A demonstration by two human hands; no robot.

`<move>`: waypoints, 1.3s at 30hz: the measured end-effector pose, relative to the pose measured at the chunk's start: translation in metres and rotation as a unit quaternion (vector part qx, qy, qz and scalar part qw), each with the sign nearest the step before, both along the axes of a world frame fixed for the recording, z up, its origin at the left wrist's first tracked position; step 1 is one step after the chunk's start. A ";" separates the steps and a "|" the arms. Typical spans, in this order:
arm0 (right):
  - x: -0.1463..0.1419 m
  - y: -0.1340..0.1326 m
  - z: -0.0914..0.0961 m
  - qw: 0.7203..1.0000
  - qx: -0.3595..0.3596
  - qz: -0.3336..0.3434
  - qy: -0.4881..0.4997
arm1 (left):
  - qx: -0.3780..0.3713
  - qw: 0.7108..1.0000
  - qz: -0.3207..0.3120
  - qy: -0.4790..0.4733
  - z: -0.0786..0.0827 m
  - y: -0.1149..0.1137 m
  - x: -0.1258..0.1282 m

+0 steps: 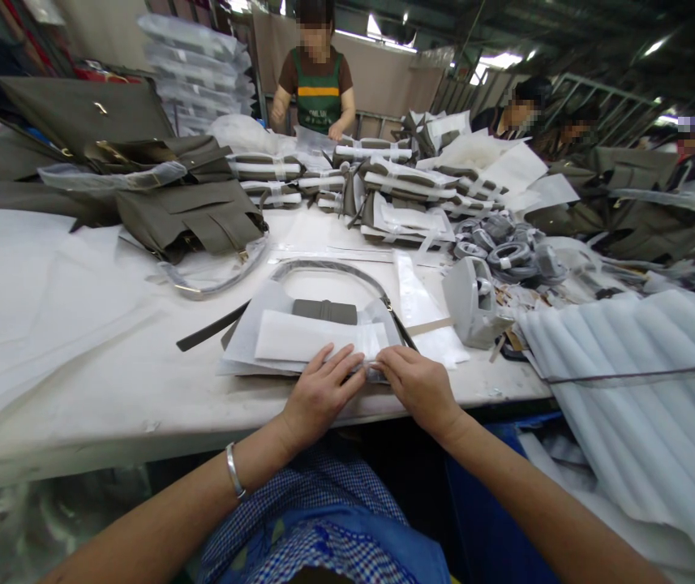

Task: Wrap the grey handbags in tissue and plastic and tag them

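A grey-green handbag lies flat on the white table near its front edge, mostly covered by white wrapping paper. Its grey handle arches away from me. My left hand rests on the paper's near edge with fingers stretched out flat. My right hand lies beside it, fingertips pressed down on the same edge; the two hands almost touch. A thin dark strap runs out to the left of the bag.
A white tape dispenser stands right of the bag, rolls behind it. Stacked wrapped bags and olive bags fill the far side. Foam sheets overhang at right. One person stands opposite, others sit at right.
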State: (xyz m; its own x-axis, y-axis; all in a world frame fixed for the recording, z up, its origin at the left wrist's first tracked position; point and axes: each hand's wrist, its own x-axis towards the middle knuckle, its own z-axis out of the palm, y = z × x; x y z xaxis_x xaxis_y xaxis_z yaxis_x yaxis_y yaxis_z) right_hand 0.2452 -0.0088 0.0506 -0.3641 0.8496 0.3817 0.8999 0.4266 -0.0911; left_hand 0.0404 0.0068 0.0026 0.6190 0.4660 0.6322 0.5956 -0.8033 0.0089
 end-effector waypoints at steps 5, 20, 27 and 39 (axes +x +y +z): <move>0.000 0.002 0.001 1.000 -0.012 0.009 -0.016 | -0.009 1.000 -0.002 -0.003 0.000 0.000 0.000; -0.001 0.027 0.014 0.979 -0.190 -0.031 0.069 | -0.011 1.000 -0.008 0.006 -0.003 0.002 -0.002; 0.006 0.044 0.014 0.967 -0.236 0.009 0.098 | 0.031 0.999 -0.039 0.021 0.001 0.007 -0.009; 0.007 0.040 0.003 0.966 -0.174 0.036 0.189 | 0.041 0.999 0.001 0.036 0.006 0.005 0.001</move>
